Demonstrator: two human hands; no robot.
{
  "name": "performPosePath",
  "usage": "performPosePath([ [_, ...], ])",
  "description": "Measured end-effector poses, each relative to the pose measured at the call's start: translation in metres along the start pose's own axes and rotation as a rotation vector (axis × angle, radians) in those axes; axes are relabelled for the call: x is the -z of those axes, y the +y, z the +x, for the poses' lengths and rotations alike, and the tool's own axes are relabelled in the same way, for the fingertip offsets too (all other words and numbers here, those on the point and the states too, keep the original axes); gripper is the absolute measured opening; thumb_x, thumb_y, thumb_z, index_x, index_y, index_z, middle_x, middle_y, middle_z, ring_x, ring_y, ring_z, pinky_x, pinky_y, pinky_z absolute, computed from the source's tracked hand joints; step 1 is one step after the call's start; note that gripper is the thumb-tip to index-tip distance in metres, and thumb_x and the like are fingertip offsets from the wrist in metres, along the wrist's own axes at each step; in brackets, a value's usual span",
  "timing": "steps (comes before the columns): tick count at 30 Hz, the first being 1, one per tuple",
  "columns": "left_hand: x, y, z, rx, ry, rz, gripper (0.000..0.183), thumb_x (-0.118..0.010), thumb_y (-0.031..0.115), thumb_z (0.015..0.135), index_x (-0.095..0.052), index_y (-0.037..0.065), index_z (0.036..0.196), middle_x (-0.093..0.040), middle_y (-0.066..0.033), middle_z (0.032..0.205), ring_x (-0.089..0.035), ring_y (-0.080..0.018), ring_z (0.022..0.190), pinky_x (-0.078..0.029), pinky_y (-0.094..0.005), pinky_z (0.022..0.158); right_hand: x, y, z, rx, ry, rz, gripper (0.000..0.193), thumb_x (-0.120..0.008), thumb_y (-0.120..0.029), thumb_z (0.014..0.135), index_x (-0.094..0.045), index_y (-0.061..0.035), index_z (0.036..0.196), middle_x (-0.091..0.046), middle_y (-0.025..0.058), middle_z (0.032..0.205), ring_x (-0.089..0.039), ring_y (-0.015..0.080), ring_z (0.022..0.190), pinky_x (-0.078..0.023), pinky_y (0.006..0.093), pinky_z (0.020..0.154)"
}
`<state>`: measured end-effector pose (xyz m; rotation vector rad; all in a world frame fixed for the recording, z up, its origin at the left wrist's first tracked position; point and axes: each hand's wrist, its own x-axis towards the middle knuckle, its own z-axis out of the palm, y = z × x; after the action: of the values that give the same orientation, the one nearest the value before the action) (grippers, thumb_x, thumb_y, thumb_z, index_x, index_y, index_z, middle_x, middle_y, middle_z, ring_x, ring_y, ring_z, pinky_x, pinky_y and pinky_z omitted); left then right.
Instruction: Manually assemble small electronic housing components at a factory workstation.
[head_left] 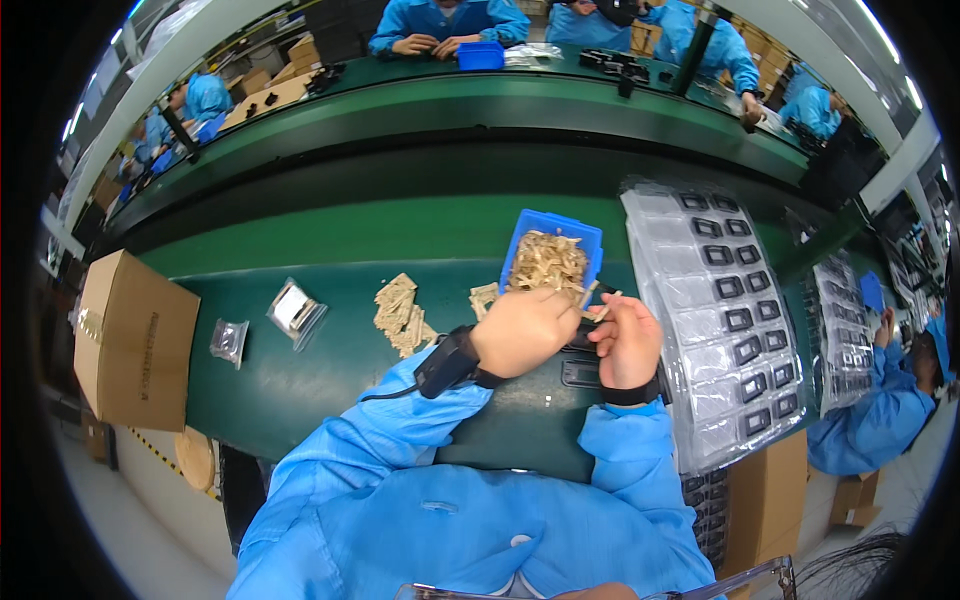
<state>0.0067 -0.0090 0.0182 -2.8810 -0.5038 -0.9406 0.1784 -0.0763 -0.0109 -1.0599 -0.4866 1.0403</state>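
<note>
Close together above the near side of a blue bin, both my hands are closed and working. My right hand pinches a small pale beige strip at its fingertips. Beside it my left hand is curled with its back up, so what its fingers hold is hidden. Crumpled beige scraps fill the bin. A dark flat rectangular part lies on the table just below my hands. Left of my left hand lie a small beige stack and a larger pile of beige perforated pieces.
Clear plastic trays with rows of black frames stand at the right. Left are two clear bags and a cardboard box. A wrist device with a cable sits on my left wrist. Co-workers sit across the bench.
</note>
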Motion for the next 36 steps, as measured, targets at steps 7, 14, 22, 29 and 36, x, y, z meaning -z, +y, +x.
performPosePath([
  [7, 0.002, 0.013, 0.008, 0.486, 0.118, -0.549, 0.015, -0.074, 0.014, 0.08, -0.069, 0.001, 0.087, -0.068, -0.0101, 0.079, -0.067, -0.0254, 0.072, -0.054, -0.0356, 0.066, 0.0, 0.012, -0.001, 0.655, -0.266, -0.462, 0.026, -0.065, -0.014, 0.098, -0.068, 0.0049, 0.116, -0.072, 0.021, 0.114, -0.072, 0.0246, 0.097, -0.057, 0.03, 0.08],
  [14, -0.003, 0.005, 0.009, 0.581, 0.123, -0.94, 0.011, -0.071, 0.01, 0.082, -0.066, 0.0, 0.085, -0.065, -0.0088, 0.074, -0.062, -0.0164, 0.067, -0.051, -0.0306, 0.065, -0.006, -0.013, -0.009, 0.873, -0.356, -0.869, 0.024, -0.061, -0.004, 0.094, -0.069, 0.0028, 0.116, -0.072, 0.0193, 0.103, -0.071, 0.0317, 0.092, -0.055, 0.0369, 0.082],
  [22, -0.002, -0.026, 0.003, 0.455, 0.148, -0.096, 0.009, -0.066, 0.012, 0.083, -0.065, 0.004, 0.085, -0.066, -0.0137, 0.084, -0.064, -0.0353, 0.081, -0.053, -0.0453, 0.071, -0.011, -0.007, -0.009, 0.824, -0.223, -0.985, 0.019, -0.062, -0.003, 0.094, -0.07, 0.002, 0.11, -0.069, 0.0154, 0.086, -0.069, 0.0273, 0.076, -0.053, 0.0339, 0.067],
  [29, 0.009, -0.024, 0.011, 0.546, 0.185, -0.52, 0.027, -0.069, 0.002, 0.085, -0.071, 0.006, 0.112, -0.069, -0.0159, 0.092, -0.068, -0.0296, 0.08, -0.056, -0.0377, 0.072, -0.009, -0.007, -0.011, 0.827, -0.186, -0.904, 0.02, -0.069, -0.005, 0.091, -0.071, 0.0022, 0.109, -0.07, 0.0144, 0.09, -0.069, 0.0263, 0.078, -0.053, 0.0327, 0.069],
  [36, 0.03, 0.012, 0.005, 0.23, -0.01, -0.661, 0.024, -0.074, -0.001, 0.08, -0.077, 0.008, 0.102, -0.07, -0.0089, 0.098, -0.07, -0.0263, 0.088, -0.057, -0.0338, 0.077, 0.013, -0.036, -0.052, 0.865, -0.229, -1.108, 0.032, -0.086, -0.016, 0.072, -0.077, -0.0074, 0.102, -0.063, 0.0145, 0.13, -0.066, 0.0299, 0.106, -0.054, 0.0386, 0.083],
])
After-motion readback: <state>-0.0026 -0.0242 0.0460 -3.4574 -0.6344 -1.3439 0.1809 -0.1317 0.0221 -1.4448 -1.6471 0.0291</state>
